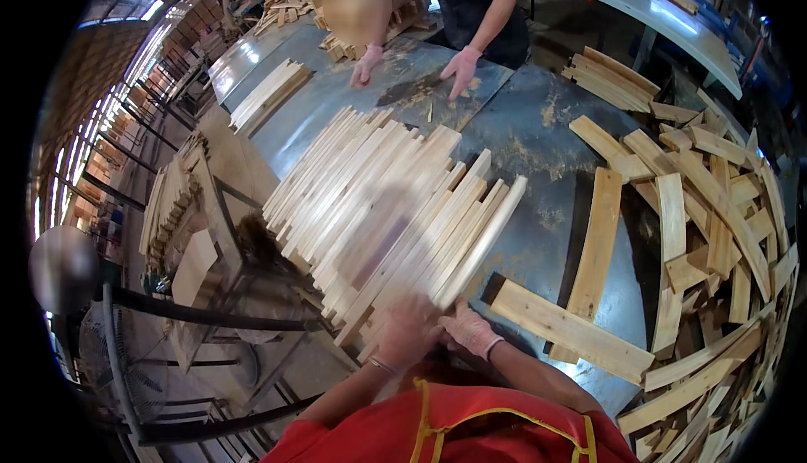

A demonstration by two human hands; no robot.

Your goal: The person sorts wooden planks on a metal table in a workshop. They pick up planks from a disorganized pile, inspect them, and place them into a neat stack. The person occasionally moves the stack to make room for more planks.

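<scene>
A wide bundle of pale wooden strips point(357, 185) lies side by side on the metal table in front of me, with uneven ends. A blurred patch covers its middle. My left hand point(409, 328) is at the near ends of the strips, smeared by motion, so its fingers cannot be made out. Close beside it, my right hand point(471, 329), in a pale pinkish glove, is closed at the near end of the outermost right strip point(487, 240). Whatever its fingers grip is hidden. The two hands almost touch.
Across the metal table point(546, 135), a co-worker's gloved hands point(460, 70) hover over the surface. A strip stack point(271, 95) lies far left. Two boards point(572, 330) cross at my right, beside a heap of curved wood pieces point(714, 211). A black metal frame point(210, 316) stands left.
</scene>
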